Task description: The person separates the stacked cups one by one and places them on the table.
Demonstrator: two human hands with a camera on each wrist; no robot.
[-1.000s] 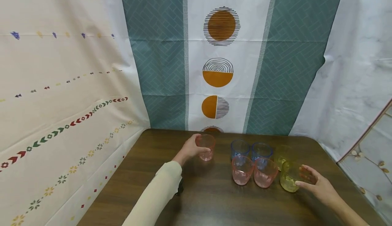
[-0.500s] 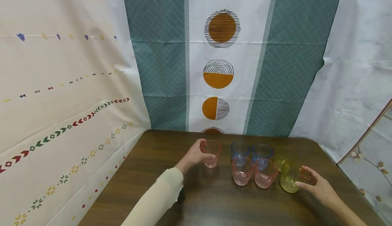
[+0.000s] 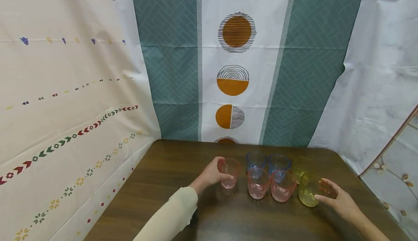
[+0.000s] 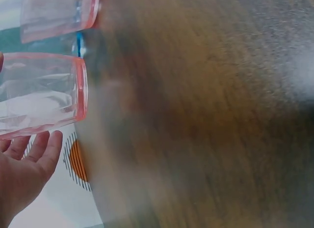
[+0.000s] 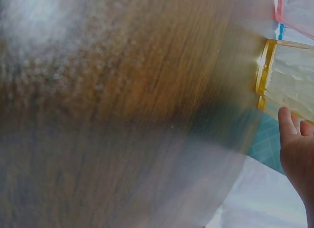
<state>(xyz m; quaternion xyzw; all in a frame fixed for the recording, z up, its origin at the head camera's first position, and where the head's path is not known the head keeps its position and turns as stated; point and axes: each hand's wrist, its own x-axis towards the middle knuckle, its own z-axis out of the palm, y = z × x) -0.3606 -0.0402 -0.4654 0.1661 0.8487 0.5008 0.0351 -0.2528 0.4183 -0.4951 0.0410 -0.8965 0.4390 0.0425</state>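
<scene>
My left hand [image 3: 212, 172] grips a clear pink-tinted drinking glass [image 3: 230, 175], thumb in front and fingers behind. The left wrist view shows this glass [image 4: 44, 93] side-on, close to another pink one [image 4: 59, 14]. At the right, my right hand [image 3: 339, 200] holds a yellow glass [image 3: 307, 193] that stands on the table, with the thumb on its near side. In the right wrist view the fingers [image 5: 286, 125] lie against that yellow glass [image 5: 292, 75]. Between the hands stand two pink glasses [image 3: 258, 186] side by side, the right one near the yellow glass.
Two blue glasses [image 3: 256, 161] stand behind the pink pair, and a second yellow glass [image 3: 301, 166] stands behind the held one. All are upright on a brown wood-grain table [image 3: 248, 223]. Patterned cloths [image 3: 173, 70] hang along the table's back and sides.
My left hand has moved the pink glass toward me and to the right, closer to the pink pair. My right hand stays at the yellow glass.
</scene>
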